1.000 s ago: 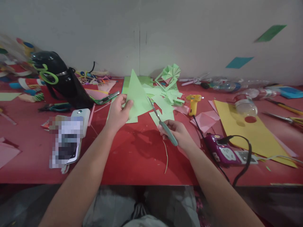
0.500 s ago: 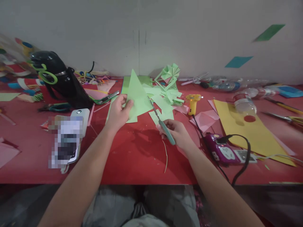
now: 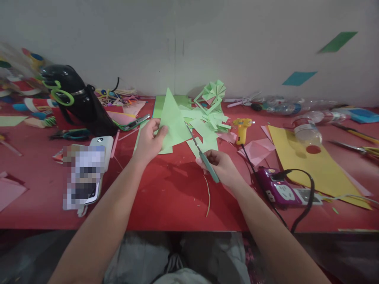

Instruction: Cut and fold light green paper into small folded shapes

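My left hand [image 3: 149, 144] pinches a light green paper triangle [image 3: 173, 120] between thumb and fingers, its point up. In my right hand [image 3: 217, 165] is a pair of scissors [image 3: 209, 165] with teal handles, seen nearly edge-on. Their blade tips reach the right edge of the paper; whether they touch it I cannot tell. Behind lie green paper scraps [image 3: 204, 128] and a folded green paper rosette [image 3: 214, 91]. A thin pale strip [image 3: 208, 199] rests on the red table below my right hand.
To the right are a yellow glue gun [image 3: 242, 129], a purple power adapter [image 3: 276, 189] with cords, yellow paper [image 3: 314, 169] and a plastic bottle [image 3: 308, 134]. A phone [image 3: 91, 193], pliers [image 3: 71, 135] and a black bottle-like object [image 3: 85, 102] stand or lie left.
The view has shifted very slightly. Both hands, the paper and the scissors keep nearly the same positions.
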The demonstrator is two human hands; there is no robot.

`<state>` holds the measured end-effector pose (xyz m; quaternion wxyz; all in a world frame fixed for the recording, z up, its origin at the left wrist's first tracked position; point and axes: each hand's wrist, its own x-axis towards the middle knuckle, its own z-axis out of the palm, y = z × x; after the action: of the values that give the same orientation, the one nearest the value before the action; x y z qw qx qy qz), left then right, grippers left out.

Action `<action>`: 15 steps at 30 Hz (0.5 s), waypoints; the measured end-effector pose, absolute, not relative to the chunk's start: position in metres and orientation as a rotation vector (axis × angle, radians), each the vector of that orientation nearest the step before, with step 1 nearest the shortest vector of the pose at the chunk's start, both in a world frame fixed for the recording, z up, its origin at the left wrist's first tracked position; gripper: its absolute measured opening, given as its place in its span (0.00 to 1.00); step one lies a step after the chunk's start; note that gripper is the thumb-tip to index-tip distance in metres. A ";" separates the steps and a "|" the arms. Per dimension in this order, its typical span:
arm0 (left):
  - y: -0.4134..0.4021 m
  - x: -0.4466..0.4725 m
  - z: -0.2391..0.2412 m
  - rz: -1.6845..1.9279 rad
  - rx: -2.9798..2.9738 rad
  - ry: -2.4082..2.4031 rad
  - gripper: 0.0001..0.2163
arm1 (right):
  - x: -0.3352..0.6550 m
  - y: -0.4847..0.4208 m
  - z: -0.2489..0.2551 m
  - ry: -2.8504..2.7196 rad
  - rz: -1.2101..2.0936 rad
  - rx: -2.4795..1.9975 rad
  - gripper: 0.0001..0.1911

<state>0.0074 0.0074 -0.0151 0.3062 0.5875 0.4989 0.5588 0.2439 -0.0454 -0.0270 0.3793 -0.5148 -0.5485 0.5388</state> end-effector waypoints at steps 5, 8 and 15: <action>0.007 0.006 -0.011 1.509 1.525 1.327 0.06 | 0.246 -0.048 -0.019 -1.391 1.444 -1.279 0.23; 0.008 0.005 -0.011 1.525 1.499 1.335 0.05 | 0.248 -0.048 -0.020 -1.404 1.453 -1.282 0.23; 0.012 0.000 -0.013 1.577 1.590 1.385 0.06 | 0.248 -0.047 -0.023 -1.383 1.448 -1.258 0.22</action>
<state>-0.0003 0.0119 -0.0126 0.2513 0.5844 0.5091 0.5797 0.2480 -0.0468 -0.0229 0.3787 -0.4924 -0.5412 0.5668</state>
